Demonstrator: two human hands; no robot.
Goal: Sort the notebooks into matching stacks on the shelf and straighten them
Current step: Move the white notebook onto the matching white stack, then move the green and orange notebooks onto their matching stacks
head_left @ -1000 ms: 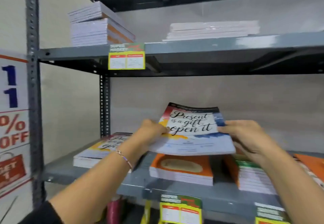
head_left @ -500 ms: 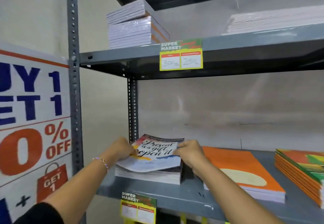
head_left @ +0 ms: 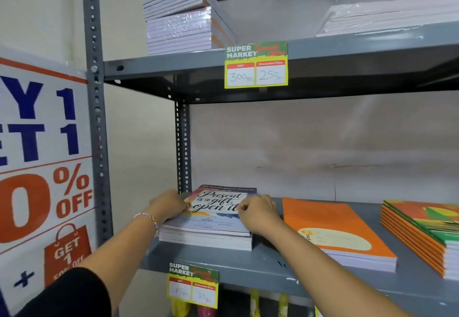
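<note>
Nearest me, two bare forearms reach in over the front lip of the grey metal shelf [head_left: 248, 267], where a yellow-and-green price tag [head_left: 193, 285] hangs. The left hand [head_left: 168, 205], a thin bracelet at its wrist, lies flat against the left edge of the white "Present is a gift, open it" notebook [head_left: 218, 213]; the right hand [head_left: 257, 213], fingers curled, presses on its right edge. That notebook tops a stack of matching notebooks [head_left: 205, 241] at the shelf's left end. Three stacks sit on this level: beside it an orange-covered stack [head_left: 335, 232], then an orange-and-green stack [head_left: 422, 232]. Above, the upper shelf [head_left: 347, 53] carries two plastic-wrapped white stacks and a second price tag.
</note>
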